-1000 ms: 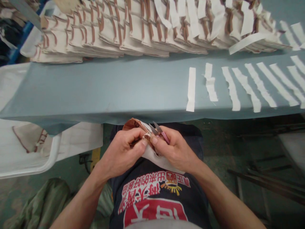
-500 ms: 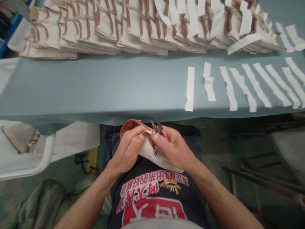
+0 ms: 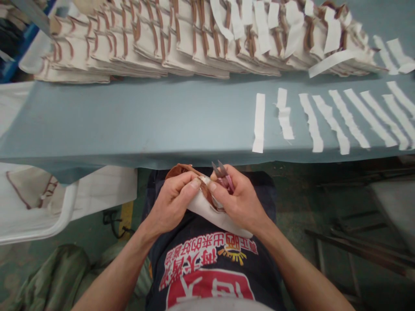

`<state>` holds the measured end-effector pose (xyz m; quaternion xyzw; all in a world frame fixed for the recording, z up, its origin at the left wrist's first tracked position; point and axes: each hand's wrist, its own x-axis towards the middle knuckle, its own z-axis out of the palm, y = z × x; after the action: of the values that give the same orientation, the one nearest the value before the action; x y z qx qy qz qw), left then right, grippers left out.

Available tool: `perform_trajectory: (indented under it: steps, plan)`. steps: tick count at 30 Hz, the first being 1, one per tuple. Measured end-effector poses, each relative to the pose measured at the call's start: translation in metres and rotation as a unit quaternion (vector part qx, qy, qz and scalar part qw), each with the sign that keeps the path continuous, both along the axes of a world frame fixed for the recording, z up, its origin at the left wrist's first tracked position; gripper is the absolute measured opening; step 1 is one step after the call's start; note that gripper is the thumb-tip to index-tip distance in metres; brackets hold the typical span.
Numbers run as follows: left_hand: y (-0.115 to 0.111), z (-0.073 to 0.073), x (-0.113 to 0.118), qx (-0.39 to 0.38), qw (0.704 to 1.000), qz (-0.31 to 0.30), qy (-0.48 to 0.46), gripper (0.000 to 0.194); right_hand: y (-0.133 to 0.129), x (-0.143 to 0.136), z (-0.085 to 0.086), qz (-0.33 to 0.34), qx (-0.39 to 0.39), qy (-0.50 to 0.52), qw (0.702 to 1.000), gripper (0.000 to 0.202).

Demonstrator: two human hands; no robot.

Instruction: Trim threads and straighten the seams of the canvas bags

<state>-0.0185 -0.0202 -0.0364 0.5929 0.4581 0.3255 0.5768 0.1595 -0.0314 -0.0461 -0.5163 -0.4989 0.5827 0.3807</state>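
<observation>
- Cloth, off-white and brown, is held above the lap, before the near edge of the surface.
- By the left grip, its edge is pinched between thumb and finger.
- By the right grip, the edge is pressed under the thumb, while scissors are grasped in the fingers, blades apart and aimed toward the surface.
- The step in hand is judged to be handling of the edge by the thumbs; no cloth is seen between the blades.
- For any snip, the blades would need to be turned toward the edge, with fingertips moved clear.
</observation>
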Motion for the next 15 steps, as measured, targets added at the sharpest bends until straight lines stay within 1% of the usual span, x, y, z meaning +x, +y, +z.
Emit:
perform_trajectory:
  steps: [3, 7, 10, 13, 15]
  plan:
    - [-0.001, 0.001, 0.002, 0.028, 1.000, 0.011, 0.004, 0.034, -0.004, 0.002, 0.002, -0.005, 0.008, -0.011, 1.000, 0.018]
    - [-0.003, 0.005, 0.006, 0.100, 0.994, 0.013, 0.049, 0.030, -0.007, 0.001, 0.005, -0.002, 0.010, -0.044, 0.999, 0.024]
    - [-0.007, 0.009, 0.007, 0.135, 0.987, 0.019, 0.090, 0.028, -0.006, -0.001, 0.005, 0.006, 0.004, -0.074, 0.997, 0.026]
    - [-0.011, 0.008, 0.009, 0.141, 0.981, 0.049, 0.123, 0.029, -0.007, -0.005, 0.001, 0.026, 0.010, -0.094, 0.995, 0.030]
    - [-0.013, 0.003, 0.010, 0.116, 0.983, 0.085, 0.110, 0.029, -0.010, -0.012, -0.001, 0.027, 0.017, -0.100, 0.994, 0.033]
